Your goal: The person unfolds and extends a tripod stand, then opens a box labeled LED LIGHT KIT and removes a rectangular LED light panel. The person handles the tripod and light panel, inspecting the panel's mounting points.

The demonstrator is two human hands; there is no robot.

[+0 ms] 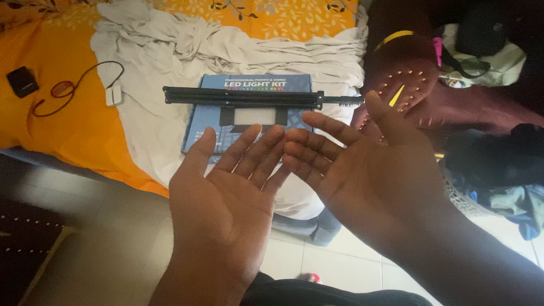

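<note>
Both palms up and empty, left hand [224,198] and right hand [362,175] spread open with fingertips nearly meeting just short of the blue box [249,113], black folded stand [255,97] lying across it, grey sheet [226,45] underneath, orange bedspread [62,130] beyond.

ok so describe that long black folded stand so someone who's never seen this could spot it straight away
Start at the bed with the orange flowered cover and the crumpled pale grey sheet spread over it. On that sheet lies a flat blue box, just beyond the two open, empty hands. The folded stand lies crosswise on the box's top part: the only long, thin, black bar there, longer than the box is wide.
</note>
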